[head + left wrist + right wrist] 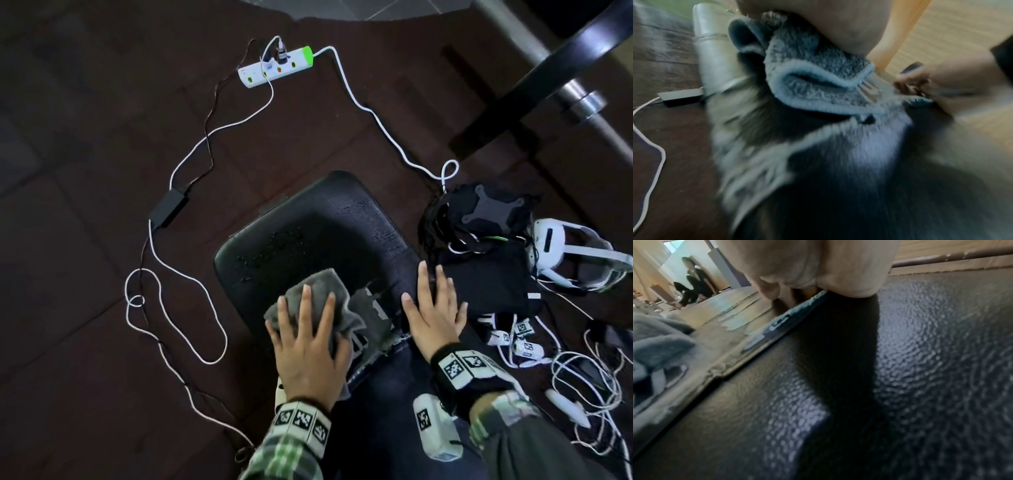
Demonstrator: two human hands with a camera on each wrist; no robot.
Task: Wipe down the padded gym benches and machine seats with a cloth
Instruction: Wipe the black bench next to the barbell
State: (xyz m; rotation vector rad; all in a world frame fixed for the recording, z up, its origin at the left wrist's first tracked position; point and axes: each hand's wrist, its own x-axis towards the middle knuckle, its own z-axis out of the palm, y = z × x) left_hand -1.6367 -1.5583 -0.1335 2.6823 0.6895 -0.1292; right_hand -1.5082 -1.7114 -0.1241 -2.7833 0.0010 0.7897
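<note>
A black padded bench [318, 226] lies lengthwise below me, its cover torn near the middle with grey padding [371, 325] showing. Water droplets [270, 250] sit on its far left part. A grey cloth [329, 291] is bunched on the bench's left side, and my left hand [305, 325] presses it flat with spread fingers. In the left wrist view the cloth [818, 78] folds under my palm [838, 24]. My right hand [435, 308] rests flat on the bench's right edge, fingers straight. The right wrist view shows the textured black pad [920, 369] under my palm [828, 272].
A white power strip [277, 66] with white cables lies on the dark floor beyond the bench, with a black adapter [169, 207] at left. Right of the bench are a black bag [486, 274], a white headset [568, 257] and tangled cables [582, 377]. A machine frame [548, 68] stands at top right.
</note>
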